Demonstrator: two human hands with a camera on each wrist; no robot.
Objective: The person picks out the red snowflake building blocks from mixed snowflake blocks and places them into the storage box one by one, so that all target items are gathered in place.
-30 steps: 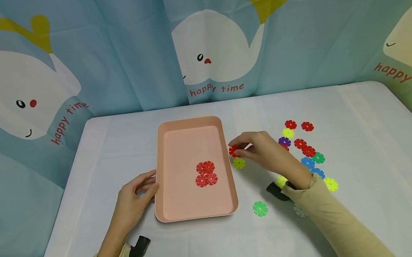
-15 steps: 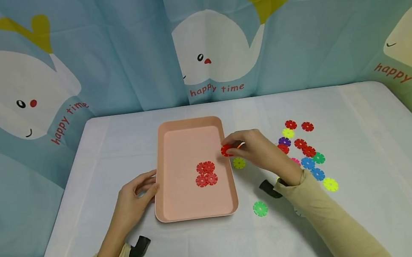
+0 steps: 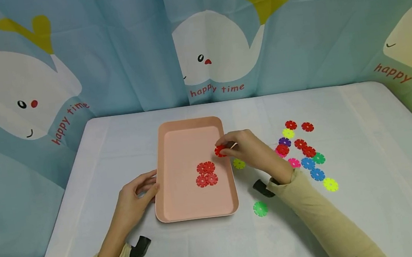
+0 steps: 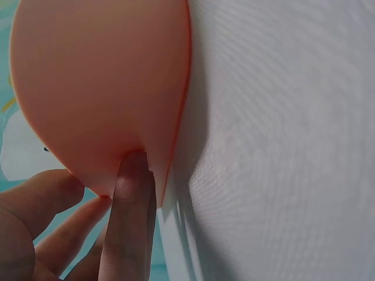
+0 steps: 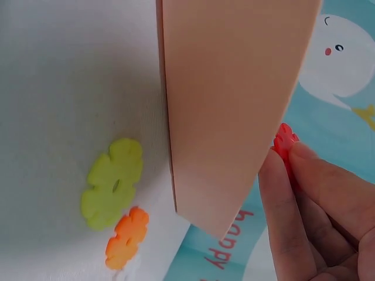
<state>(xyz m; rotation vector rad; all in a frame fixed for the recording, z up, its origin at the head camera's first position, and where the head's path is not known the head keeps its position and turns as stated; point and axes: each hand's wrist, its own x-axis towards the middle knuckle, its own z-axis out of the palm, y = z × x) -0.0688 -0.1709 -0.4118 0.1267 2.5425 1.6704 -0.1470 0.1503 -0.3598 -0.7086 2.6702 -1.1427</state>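
Over the right edge of the pink tray [image 3: 181, 146], my right hand [image 3: 247, 147] pinches a red plastic snowflake disc [image 3: 219, 151] between thumb and fingertips. In the right wrist view the held disc [image 5: 285, 140] shows just above the tray's rim. Several red discs [image 3: 206, 174] lie in a tight cluster on the tray's floor. My left hand [image 3: 134, 200] rests at the tray's left side. Its fingertips touch the outer wall [image 4: 105, 88] in the left wrist view, and none of them curl round it.
A yellow disc [image 3: 239, 163] lies close beside the tray's right wall, with an orange disc [image 5: 127, 239] near it. A green disc [image 3: 260, 209] lies nearer the front. Red, blue, pink, purple and other discs [image 3: 308, 163] are scattered at the right. A patterned curtain [image 3: 123, 48] hangs behind the table.
My right hand has moved left with the red disc, from beside the tray to over its right edge. Discs formerly behind the forearm now show. The left hand stays in place.
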